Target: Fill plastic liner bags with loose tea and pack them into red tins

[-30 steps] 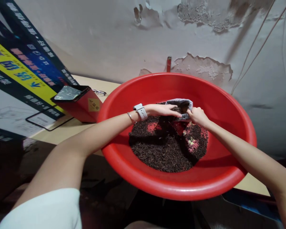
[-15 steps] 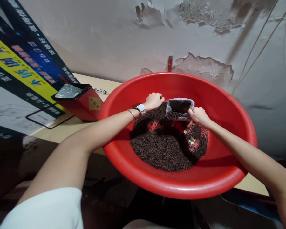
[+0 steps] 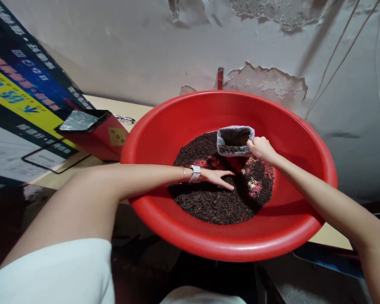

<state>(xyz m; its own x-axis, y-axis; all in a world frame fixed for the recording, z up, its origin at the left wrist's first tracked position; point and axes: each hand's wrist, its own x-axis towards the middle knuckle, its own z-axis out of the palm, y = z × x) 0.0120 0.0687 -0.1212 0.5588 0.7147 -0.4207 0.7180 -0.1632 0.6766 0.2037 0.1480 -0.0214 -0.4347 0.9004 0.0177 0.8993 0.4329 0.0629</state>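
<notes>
Right hand [image 3: 262, 148] grips bag [image 3: 235, 141]; left hand [image 3: 218, 177] rests on dark grains [image 3: 209, 202].

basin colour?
Red, plain: the basin shows in the head view, with dark loose bits heaped inside.

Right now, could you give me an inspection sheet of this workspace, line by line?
Surface: pale tabletop against the wall, carrying a big red basin.
Job's things: dark loose granules heaped in the basin; a small clear bag standing open among them, partly filled.
Clutter: red box with a foil-lined opening; eyeglasses behind it; printed poster board leaning at left.
Hands: left hand lies flat on the granules, fingers spread; right hand pinches the bag's rim.
Cables: thin wires run down the wall at right.
Surroundings: grey wall with peeling plaster.
</notes>
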